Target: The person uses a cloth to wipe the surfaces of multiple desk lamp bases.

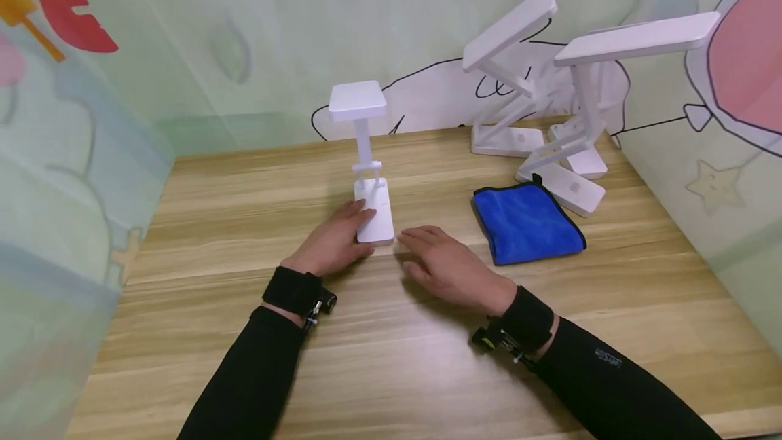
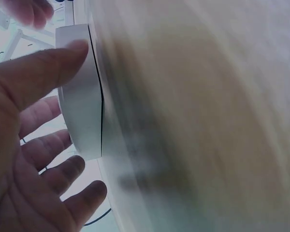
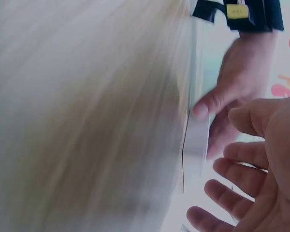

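Observation:
A white folding desk lamp [image 1: 358,100] stands upright on the wooden table, its flat head raised on a thin stem. My left hand [image 1: 332,240] holds the near left part of its base [image 1: 377,223], fingers over the left edge and thumb against the front end. In the left wrist view the thumb [image 2: 63,63] lies on the base's end face [image 2: 82,113]. Just right of the base, my right hand [image 1: 449,267] is held low over the table with loosely bent fingers and nothing in them. The right wrist view shows these fingers [image 3: 239,176] apart from the base.
A folded blue cloth [image 1: 528,223] with black edging lies to the right. Behind it, several more white desk lamps [image 1: 571,185] stand close together at the back right, heads tilted at different angles. A printed fabric backdrop [image 1: 244,53] rises along the table's back and sides.

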Motion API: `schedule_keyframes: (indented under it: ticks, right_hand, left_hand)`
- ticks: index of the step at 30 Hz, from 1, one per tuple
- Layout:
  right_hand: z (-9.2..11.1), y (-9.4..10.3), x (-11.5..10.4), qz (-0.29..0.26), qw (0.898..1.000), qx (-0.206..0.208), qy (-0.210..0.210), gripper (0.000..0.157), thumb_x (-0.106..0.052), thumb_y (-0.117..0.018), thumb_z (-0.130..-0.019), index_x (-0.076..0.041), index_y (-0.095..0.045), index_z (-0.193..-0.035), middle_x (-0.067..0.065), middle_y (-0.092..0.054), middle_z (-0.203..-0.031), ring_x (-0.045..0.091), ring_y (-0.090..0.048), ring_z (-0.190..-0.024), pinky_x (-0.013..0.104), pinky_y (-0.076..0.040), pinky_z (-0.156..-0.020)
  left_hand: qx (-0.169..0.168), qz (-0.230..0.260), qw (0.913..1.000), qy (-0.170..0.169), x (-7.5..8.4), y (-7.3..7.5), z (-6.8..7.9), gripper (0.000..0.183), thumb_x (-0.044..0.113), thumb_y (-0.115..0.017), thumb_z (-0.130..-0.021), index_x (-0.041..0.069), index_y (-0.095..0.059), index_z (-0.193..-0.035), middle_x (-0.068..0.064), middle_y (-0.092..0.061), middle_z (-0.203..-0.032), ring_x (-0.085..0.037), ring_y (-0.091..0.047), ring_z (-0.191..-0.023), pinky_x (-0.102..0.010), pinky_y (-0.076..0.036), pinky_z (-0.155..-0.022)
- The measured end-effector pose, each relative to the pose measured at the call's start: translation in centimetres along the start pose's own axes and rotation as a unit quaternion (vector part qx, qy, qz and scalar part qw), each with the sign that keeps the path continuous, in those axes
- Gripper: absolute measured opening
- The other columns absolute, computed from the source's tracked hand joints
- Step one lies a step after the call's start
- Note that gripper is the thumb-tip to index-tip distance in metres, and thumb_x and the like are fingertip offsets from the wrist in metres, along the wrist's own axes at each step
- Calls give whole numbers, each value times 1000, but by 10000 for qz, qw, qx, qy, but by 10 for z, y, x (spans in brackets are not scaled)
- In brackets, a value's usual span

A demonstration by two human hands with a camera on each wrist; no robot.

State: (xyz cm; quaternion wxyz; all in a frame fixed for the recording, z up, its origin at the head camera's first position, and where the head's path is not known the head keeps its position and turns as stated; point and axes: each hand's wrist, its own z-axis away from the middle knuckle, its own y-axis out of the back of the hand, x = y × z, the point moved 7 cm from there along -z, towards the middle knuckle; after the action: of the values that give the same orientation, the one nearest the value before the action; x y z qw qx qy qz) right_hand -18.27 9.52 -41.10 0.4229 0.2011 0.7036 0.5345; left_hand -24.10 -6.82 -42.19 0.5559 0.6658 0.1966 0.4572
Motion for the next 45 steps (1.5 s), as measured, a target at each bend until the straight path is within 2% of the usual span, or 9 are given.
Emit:
schedule_keyframes:
  ticks: [3,10,13,20,23,27,31,40,45]
  right_hand:
    - [7,11,16,158,9987,321,-370,52,-30,-57,-95,-5,-48,-140,13,-51,-141,28,-44,-128,47,-41,-104]
    - [22,37,51,95,9889,990,-1100,48,-27,-56,-96,2,-51,-134,23,-54,-135,39,-44,-127,55,-35,-106]
    - [28,46,65,147,9815,1278,-1414,46,-24,-55,-96,4,-52,-132,25,-54,-134,42,-43,-126,57,-35,-105]
    - [44,64,89,789,9605,1889,-1884,40,-14,-55,-92,7,-56,-127,29,-57,-125,48,-47,-114,62,-39,-95]
    - [51,65,102,894,9531,1673,-2360,45,-18,-56,-93,6,-53,-131,31,-52,-129,54,-41,-115,70,-37,-90]
    - [60,60,122,838,9406,1063,-3113,60,-32,-58,-94,7,-43,-138,37,-40,-136,62,-32,-118,78,-30,-87]
    - [63,55,133,770,9326,681,-3459,72,-44,-55,-95,8,-37,-141,41,-35,-137,65,-27,-119,82,-26,-86]
    - [43,46,131,605,9468,316,-3144,69,-42,-51,-96,4,-34,-145,33,-34,-145,59,-23,-128,78,-21,-95]
    - [29,42,126,478,9641,106,-2610,68,-35,-55,-93,2,-34,-146,29,-36,-148,52,-25,-133,74,-22,-101]
  left_hand:
    - [5,-21,10000,2,0,1,1,67,28,-69,-88,8,-41,-146,-18,-32,-154,-31,-31,-139,-45,-34,-111]
    - [-74,0,10000,47,0,1,4,66,28,-69,-89,8,-42,-145,-19,-33,-154,-31,-34,-137,-44,-35,-111]
    - [-103,25,9999,74,-1,0,5,65,28,-69,-89,9,-41,-145,-18,-33,-154,-30,-34,-138,-44,-35,-111]
    - [-153,21,9998,79,-1,-1,5,65,28,-68,-89,9,-41,-145,-17,-33,-154,-30,-34,-137,-43,-36,-110]
    - [-191,23,9997,143,-1,-1,5,65,29,-69,-89,10,-41,-145,-16,-34,-154,-28,-35,-137,-42,-36,-110]
    - [-241,40,9994,242,-2,-1,5,65,29,-69,-89,11,-41,-146,-15,-33,-154,-28,-35,-137,-42,-37,-110]
    - [-288,65,9990,321,-2,0,5,65,28,-69,-89,12,-42,-146,-14,-33,-155,-27,-35,-137,-42,-37,-109]
    - [-330,62,9989,329,-1,-1,4,66,30,-70,-88,13,-42,-146,-13,-33,-155,-26,-36,-136,-42,-39,-108]
    - [-316,91,9989,330,0,-1,4,66,32,-69,-88,13,-42,-146,-13,-34,-154,-26,-38,-135,-42,-40,-107]
